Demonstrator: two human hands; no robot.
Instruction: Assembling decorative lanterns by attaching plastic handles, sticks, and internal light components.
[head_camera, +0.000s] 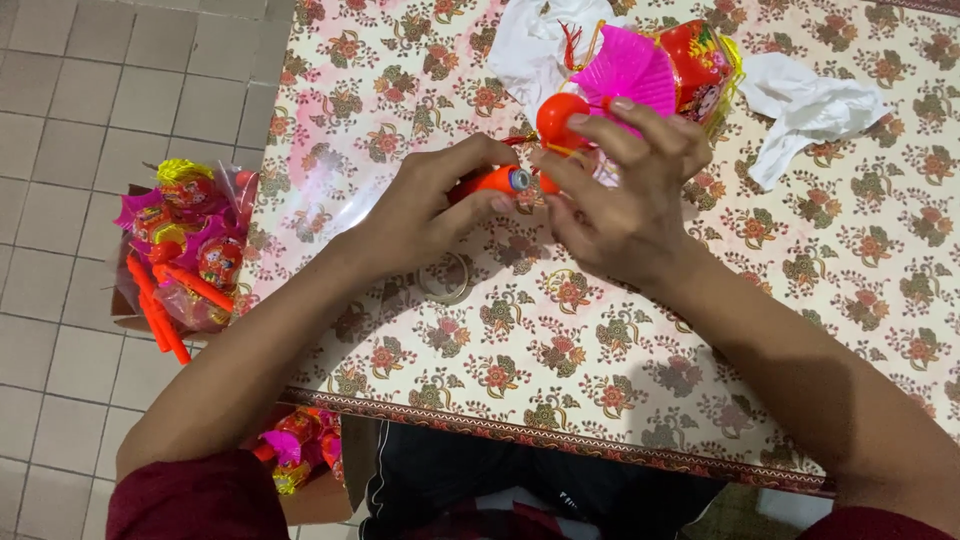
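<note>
Nearest the camera, dark red sleeves (195, 497) and black trousers sit below the patterned border of the table covered in a floral oilcloth of red and brown blooms on cream (600, 350), which serves as the landmark here. On that cloth, just on the near side of the left hand (430, 205), lies a small clear ring of tape (445, 280). The left hand is closed around an orange plastic tube-shaped handle with a silvery battery end (497, 181), thumb and fingers gripping it just above the cloth. Touching it, the right hand (625, 200) pinches a round orange plastic ball on a thin stem (560, 117) between curled fingers, joined to a pink pleated paper fan and glossy red lantern body with yellow trim (660, 65). Beyond these, at the table's far edge, lie crumpled white plastic wrappers (810, 105). Off the table's left side, on the grey tiled floor (60, 150), a cardboard box of similar bright toy lanterns (185, 250) stands
</note>
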